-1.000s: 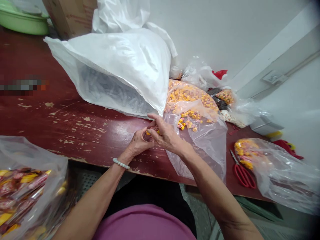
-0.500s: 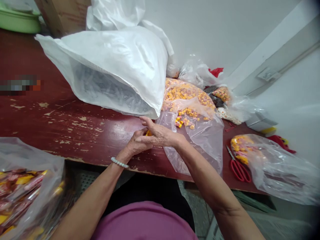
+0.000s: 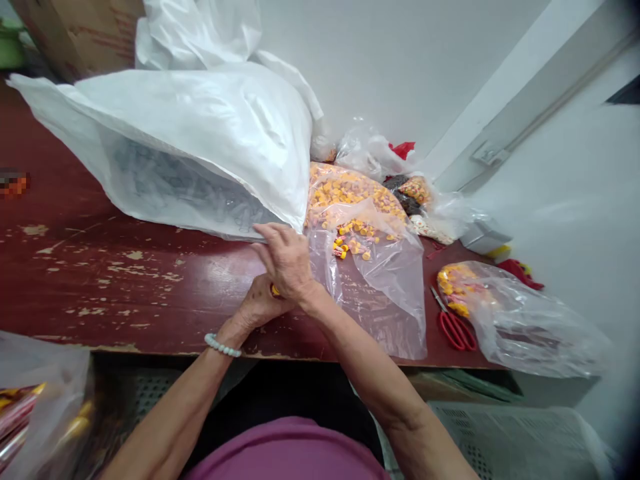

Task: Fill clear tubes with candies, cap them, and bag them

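Note:
My left hand, with a pale bead bracelet on its wrist, is closed around a small yellow piece; only its end shows between the hands. My right hand lies partly over the left one. Its fingers are stretched out and apart at the lower right corner of a big white sack; whether they touch the sack I cannot tell. Inside the sack's open mouth are many clear plastic tube-like pieces. Just right of my hands lies a clear bag of small yellow-orange caps, some spilling toward its opening.
Red-handled scissors lie on the worn red table, beside another clear bag with yellow pieces. At lower left stands a bag of yellow and red wrapped items. Small bags line the wall.
The view has shifted, so most things sit farther left. My right hand has risen off the left hand's fingers toward the sack's mouth, while the left stays closed.

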Available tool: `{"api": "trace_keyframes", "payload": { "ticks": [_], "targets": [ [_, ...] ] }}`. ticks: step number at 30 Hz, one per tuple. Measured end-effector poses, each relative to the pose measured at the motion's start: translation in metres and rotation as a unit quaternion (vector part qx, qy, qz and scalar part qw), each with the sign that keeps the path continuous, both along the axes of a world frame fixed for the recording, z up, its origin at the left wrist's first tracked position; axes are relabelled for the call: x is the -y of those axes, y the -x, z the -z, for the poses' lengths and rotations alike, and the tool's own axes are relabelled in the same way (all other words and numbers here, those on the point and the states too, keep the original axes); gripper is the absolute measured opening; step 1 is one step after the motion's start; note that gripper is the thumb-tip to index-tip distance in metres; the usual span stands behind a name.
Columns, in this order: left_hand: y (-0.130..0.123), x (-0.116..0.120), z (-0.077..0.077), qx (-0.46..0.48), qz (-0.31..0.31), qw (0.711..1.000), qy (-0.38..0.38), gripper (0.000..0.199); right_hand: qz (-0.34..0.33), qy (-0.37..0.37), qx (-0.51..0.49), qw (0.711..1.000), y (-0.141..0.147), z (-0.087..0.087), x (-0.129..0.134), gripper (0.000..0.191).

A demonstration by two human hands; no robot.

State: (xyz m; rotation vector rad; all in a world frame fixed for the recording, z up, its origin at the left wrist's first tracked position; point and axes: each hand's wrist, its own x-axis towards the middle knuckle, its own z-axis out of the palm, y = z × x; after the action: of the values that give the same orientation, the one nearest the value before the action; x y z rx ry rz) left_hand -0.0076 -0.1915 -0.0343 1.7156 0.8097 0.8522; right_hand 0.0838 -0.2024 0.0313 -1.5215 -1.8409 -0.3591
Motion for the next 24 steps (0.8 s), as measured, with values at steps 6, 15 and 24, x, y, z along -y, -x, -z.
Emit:
{"api": "trace_keyframes", "payload": {
  "ticks": [6,15,24],
  "targets": [
    [0.001,-0.003,-0.002,0.070,-0.021,0.996,0.054,0.024,0.194,0.022,-0.134,0.972,-0.128,0.018,0.023,0.020],
    [-0.001,-0.006,-0.003,0.062,-0.058,0.994,0.073,0.029,0.205,0.110,-0.130,0.964,-0.170,0.087,0.018,0.019],
    [-0.003,-0.004,-0.006,0.061,-0.040,0.994,0.077,0.029,0.190,0.097,-0.223,0.951,-0.166,0.060,0.044,0.023]
  ]
}}
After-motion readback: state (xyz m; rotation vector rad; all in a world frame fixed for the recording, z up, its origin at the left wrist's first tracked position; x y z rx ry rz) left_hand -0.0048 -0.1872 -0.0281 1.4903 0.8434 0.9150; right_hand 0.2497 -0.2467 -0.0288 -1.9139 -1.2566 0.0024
